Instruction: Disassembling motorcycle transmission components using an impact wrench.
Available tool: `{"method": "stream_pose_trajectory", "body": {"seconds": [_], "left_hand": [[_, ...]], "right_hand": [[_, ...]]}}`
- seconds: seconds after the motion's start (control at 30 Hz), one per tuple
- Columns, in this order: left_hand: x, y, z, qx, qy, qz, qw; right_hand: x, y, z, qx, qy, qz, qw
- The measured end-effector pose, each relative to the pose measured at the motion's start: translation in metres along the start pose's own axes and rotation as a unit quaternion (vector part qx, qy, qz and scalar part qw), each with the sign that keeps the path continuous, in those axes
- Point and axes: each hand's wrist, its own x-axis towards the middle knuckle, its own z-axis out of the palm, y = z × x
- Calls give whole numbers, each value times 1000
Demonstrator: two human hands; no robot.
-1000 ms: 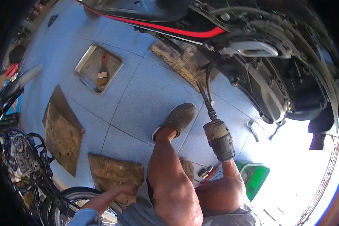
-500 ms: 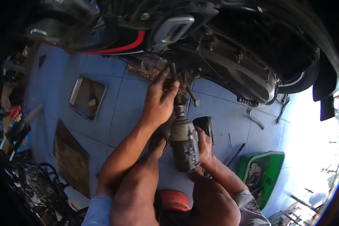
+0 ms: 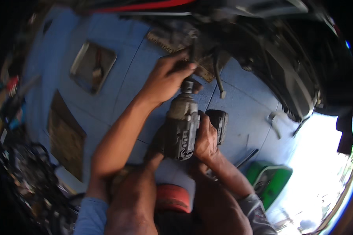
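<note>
Left hand (image 3: 162, 78), low by the left knee a second ago, is now up at the front end of the power tool (image 3: 180, 127); the tool itself, then near the right knee, lies between the two forearms.

Tool: grey and black body, worn, nose pointing away from the person toward the motorcycle (image 3: 262, 51). Metal collar (image 3: 188, 87) at the nose, dark shaft (image 3: 193, 49) ahead of it. Left thumb and fingers curl around the shaft; blur hides the exact contact. Right hand (image 3: 207, 139) closed around the grip at the tool's right side, dark battery pack (image 3: 220, 123) just beyond the knuckles. Cannot tell whether the shaft's far tip touches the motorcycle.

Motorcycle fills the upper right, dark, with a red stripe along its upper edge in view. Dark lever (image 3: 218, 74) hangs below it, just right of the shaft. Printed cardboard (image 3: 161, 41) lies partly under the machine.

Floor (image 3: 243, 103): blue tile. Metal tray (image 3: 80, 66) off to the left, brush (image 3: 97, 71) lying in it. Brown board (image 3: 66, 143) nearer, also left. Curved metal piece (image 3: 275, 127) on the right, below the motorcycle. Green container (image 3: 280, 186) by the right forearm. Red round-edged object (image 3: 172, 196) between the legs. Dark machine parts (image 3: 35, 176) at far left, too blurred to sort.
</note>
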Motion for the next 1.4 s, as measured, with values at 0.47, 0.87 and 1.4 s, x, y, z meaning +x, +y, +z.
{"method": "stream_pose_trajectory", "body": {"seconds": [0.47,0.87,1.4], "left_hand": [[41,-50,-17,-247,-25,29,968],[92,-68,-54,-361,-105,43,926],[92,-59,-62,-365,-122,-36,922]], "right_hand": [[21,9,20,-148,14,153,977],[61,13,66,-124,82,159,976],[65,7,77,-95,82,205,971]]}}
